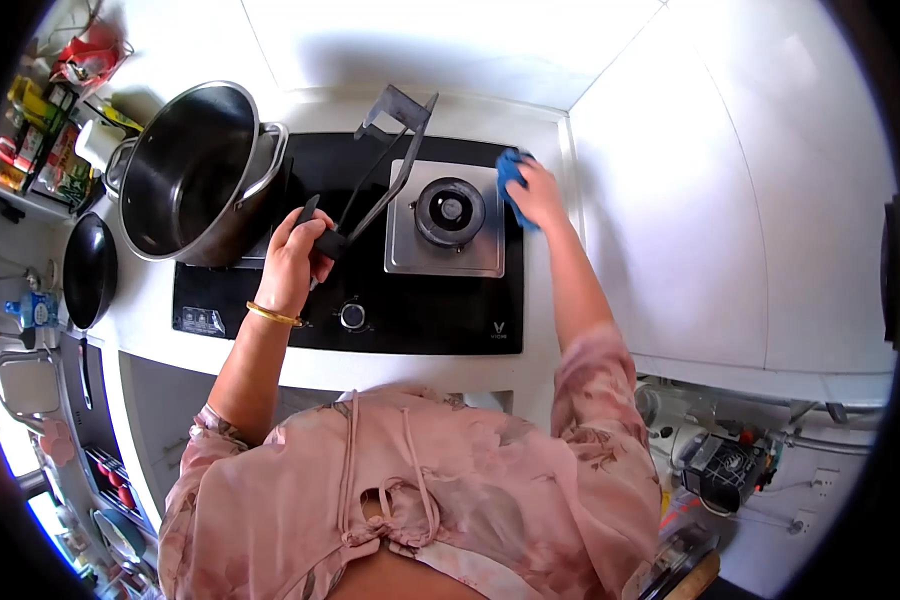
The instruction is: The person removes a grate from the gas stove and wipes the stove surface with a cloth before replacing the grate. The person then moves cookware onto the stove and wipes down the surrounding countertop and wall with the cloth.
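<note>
My left hand (298,252) grips one corner of a dark metal pan support (407,175), lifted and tilted above the black glass gas hob (350,338). Beneath its right side, the burner (450,212) sits bare in the middle of a square steel plate (400,262). At the hob's right edge, my right hand (536,193) is closed over a blue cloth (511,180) that lies against the surface. A control knob (352,316) is near the front of the hob, to the right of my left wrist.
A large two-handled pot (195,180) stands over the hob's left side. Left of it, a black frying pan (90,270) rests on the counter, below several bottles and packets (45,140). White wall panels (670,200) rise behind and to the right.
</note>
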Tool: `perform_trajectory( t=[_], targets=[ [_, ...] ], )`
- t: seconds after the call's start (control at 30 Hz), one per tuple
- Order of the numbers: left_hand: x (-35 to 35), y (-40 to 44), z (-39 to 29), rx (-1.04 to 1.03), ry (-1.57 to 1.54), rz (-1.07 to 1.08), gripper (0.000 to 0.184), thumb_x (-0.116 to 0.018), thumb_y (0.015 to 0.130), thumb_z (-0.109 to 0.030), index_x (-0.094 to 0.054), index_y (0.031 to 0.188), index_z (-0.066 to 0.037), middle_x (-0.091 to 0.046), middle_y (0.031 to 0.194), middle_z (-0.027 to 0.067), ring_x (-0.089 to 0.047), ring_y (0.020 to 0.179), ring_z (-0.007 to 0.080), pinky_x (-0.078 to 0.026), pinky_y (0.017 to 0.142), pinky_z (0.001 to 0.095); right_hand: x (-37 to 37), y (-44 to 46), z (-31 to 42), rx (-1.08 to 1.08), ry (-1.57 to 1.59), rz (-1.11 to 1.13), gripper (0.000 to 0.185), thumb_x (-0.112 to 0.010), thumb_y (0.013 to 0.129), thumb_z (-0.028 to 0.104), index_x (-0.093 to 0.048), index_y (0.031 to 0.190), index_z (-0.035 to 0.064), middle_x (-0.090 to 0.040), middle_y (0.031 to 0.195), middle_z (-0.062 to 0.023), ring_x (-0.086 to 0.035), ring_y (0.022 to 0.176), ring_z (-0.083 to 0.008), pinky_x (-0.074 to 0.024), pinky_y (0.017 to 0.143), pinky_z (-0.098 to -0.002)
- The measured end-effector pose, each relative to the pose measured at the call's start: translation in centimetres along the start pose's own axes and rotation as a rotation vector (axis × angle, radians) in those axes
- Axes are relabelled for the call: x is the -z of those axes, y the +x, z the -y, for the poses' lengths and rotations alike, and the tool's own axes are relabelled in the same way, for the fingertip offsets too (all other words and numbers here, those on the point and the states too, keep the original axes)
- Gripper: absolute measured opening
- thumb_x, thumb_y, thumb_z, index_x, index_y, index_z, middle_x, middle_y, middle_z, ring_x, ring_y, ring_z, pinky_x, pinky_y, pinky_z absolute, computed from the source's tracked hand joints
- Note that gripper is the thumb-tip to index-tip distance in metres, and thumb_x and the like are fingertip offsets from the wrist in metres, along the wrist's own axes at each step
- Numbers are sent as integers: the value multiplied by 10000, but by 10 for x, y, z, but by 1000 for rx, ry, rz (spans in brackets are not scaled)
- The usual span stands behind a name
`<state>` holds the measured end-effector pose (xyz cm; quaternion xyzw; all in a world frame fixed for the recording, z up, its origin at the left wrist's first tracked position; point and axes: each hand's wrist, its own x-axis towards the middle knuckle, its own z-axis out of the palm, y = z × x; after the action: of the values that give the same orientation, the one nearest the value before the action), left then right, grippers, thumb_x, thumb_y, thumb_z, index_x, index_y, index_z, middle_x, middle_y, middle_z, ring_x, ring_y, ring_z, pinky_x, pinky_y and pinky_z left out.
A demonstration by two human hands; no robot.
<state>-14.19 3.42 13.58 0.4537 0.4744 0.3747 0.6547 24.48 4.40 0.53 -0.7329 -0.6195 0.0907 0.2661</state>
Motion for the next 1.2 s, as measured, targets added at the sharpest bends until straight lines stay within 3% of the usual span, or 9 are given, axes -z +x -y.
perform_trajectory(
  t=[0.1,0.13,0.2,0.3,0.47,0.63,0.73,0.9,1.2],
  targets=[
    [-17,12,2,-5,82,3,177,-457,888,-214,-542,880,-59,-483,615,17,-431,444,83,-331,428,199,-54,58,-12,-106,-24,3,380,-562,749,334,-668,1089,200,-470,1365,-44,-391,1230,-393,-353,1006,-503],
    [-23,18,6,-12,120,13,178,-459,887,-221,-547,891,-66,-486,624,17,-433,443,84,-332,422,197,-60,63,1,-139,-116,109,370,-566,754,380,-672,1082,246,-448,1387,-6,-346,1275,-366,-294,992,-598],
    [-34,29,13,-16,175,7,181,-461,889,-231,-550,899,-75,-489,628,12,-434,435,80,-333,414,192,-62,63,25,-41,-226,316,381,-563,762,407,-665,1096,253,-437,1396,32,-325,1299,-333,-252,970,-644],
    [-49,35,14,-19,177,-31,147,-471,898,-172,-542,881,-44,-484,599,18,-426,429,85,-333,415,215,-86,75,28,178,-130,511,403,-543,775,415,-645,1131,255,-411,1415,78,-328,1303,-305,-242,966,-623],
    [-68,46,23,-3,157,-85,156,-476,897,-186,-549,877,-50,-485,601,16,-428,431,83,-328,415,212,-83,95,73,159,-162,714,420,-552,765,412,-646,1145,262,-398,1413,48,-290,1313,-263,-236,1007,-574],
    [-71,53,24,-39,184,-34,195,-459,893,-231,-558,886,-64,-507,625,22,-444,434,82,-328,403,192,-85,76,-2,225,-118,409,364,-644,727,443,-694,1033,252,-474,1347,38,-324,1297,-285,-283,985,-585],
    [-80,51,20,-32,167,-85,162,-470,888,-174,-549,868,-35,-484,581,20,-427,415,88,-327,400,212,-71,53,-38,184,-124,208,300,-667,725,413,-707,961,231,-470,1353,30,-303,1312,-332,-285,975,-607],
    [-66,58,18,-22,89,-73,194,-459,893,-195,-563,848,-39,-483,584,18,-430,412,97,-326,394,213,-57,-22,-5,52,-208,80,285,-643,757,176,-654,1041,180,-435,1346,-24,-334,1280,-337,-321,945,-607],
    [-19,93,-3,89,-92,-51,198,-527,877,-212,-601,871,-29,-496,591,49,-454,438,139,-315,408,240,-43,-177,62,-59,-316,-62,314,-629,789,271,-629,1087,171,-441,1317,-34,-363,1226,-334,-347,883,-586]
  ],
)
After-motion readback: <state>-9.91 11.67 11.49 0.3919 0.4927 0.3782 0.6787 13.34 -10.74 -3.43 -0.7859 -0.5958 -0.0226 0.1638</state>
